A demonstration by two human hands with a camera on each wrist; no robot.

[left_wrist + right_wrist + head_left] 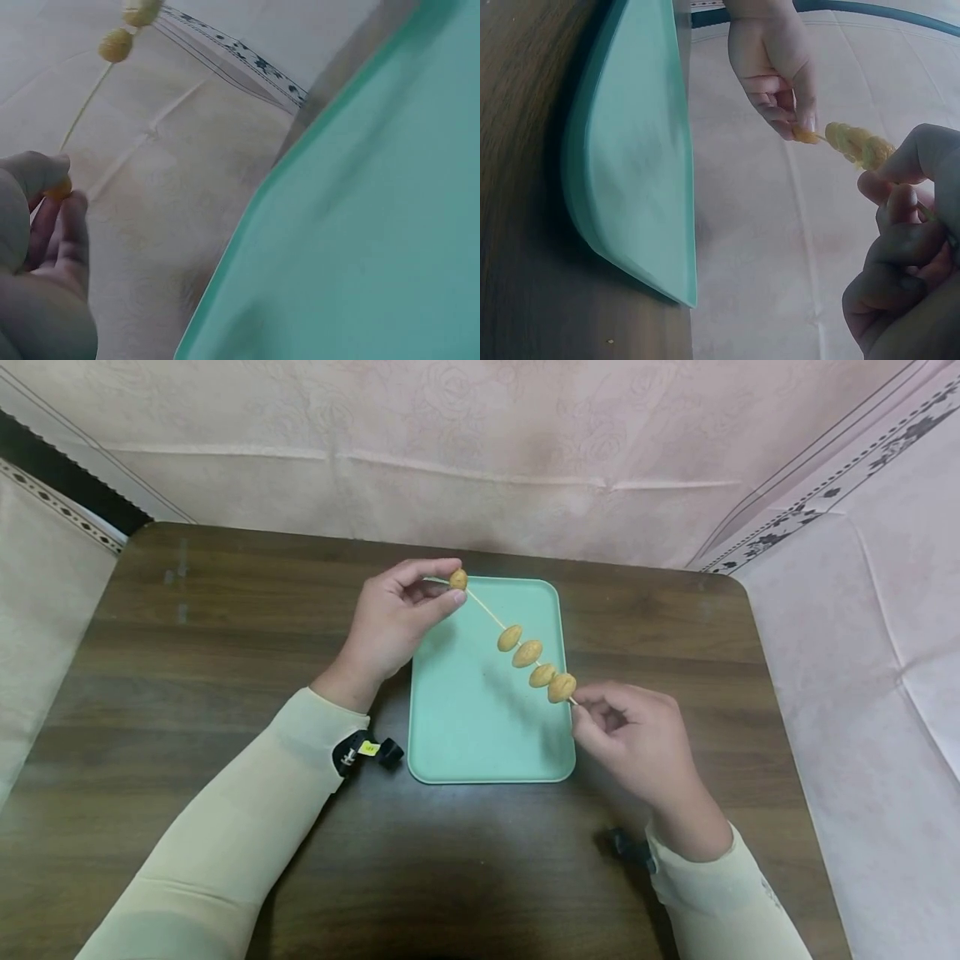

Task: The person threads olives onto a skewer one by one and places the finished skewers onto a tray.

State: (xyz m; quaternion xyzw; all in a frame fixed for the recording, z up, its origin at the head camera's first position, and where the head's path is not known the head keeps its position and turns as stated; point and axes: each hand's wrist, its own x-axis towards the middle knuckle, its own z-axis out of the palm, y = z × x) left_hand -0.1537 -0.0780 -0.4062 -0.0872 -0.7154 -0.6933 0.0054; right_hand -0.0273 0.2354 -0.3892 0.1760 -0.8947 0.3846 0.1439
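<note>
Above the light green tray (480, 739) a thin wooden skewer (486, 608) slants down from left to right. Several small yellow-brown oval food pieces (527, 653) are threaded on it, bunched towards its right end. My left hand (397, 614) pinches one separate oval piece (458, 579) between thumb and fingers at the upper left of the skewer, with bare stick between it and the others. The right hand (637, 735) pinches the lower end of the stick, just past the last piece; in the right wrist view its fingers (904, 161) curl round the stick.
Under the tray is a dark brown wooden table (240, 693). Pale patterned cloth (480, 452) hangs behind it, with more at both sides. In the right wrist view a tiny crumb (610, 342) lies on the wood.
</note>
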